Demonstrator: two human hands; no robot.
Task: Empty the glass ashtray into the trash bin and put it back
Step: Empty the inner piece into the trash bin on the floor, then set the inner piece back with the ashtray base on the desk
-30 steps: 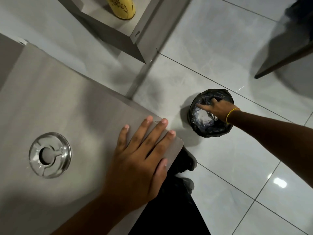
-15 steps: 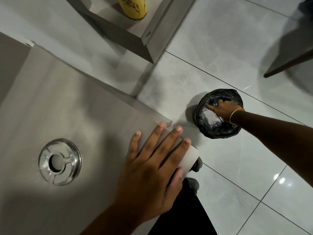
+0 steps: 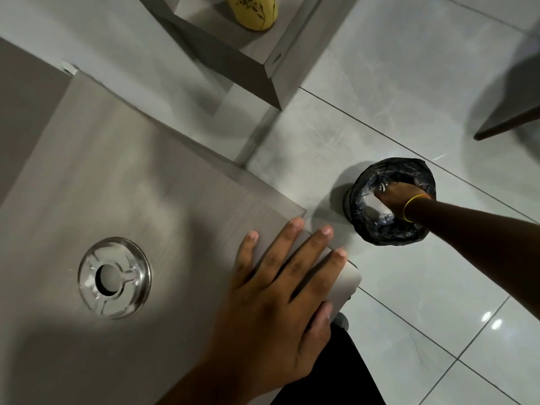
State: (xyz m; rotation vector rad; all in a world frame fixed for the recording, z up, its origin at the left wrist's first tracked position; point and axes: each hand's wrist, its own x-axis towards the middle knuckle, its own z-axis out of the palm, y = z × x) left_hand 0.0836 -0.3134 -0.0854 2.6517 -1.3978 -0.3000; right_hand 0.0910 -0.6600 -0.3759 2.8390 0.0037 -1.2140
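The ashtray (image 3: pixel 114 277) sits on the counter (image 3: pixel 146 185), left. The left hand (image 3: pixel 280 302) lies flat, released, at the counter's near-right corner. The right hand (image 3: pixel 400 197) reaches into the bin (image 3: pixel 390 201); its grip is hidden, so I cannot tell.

Your left hand (image 3: pixel 280 290) lies flat, palm down, on the corner of the table (image 3: pixel 122 182), fingers spread and pointing away from you, fingertips reaching the table's edge. Your left forearm runs back toward your body. Your right arm stretches out away from the table, down toward the floor. Your right hand (image 3: pixel 399 197), a yellow band (image 3: pixel 410 207) at its wrist, is curled; what it grips cannot be told.
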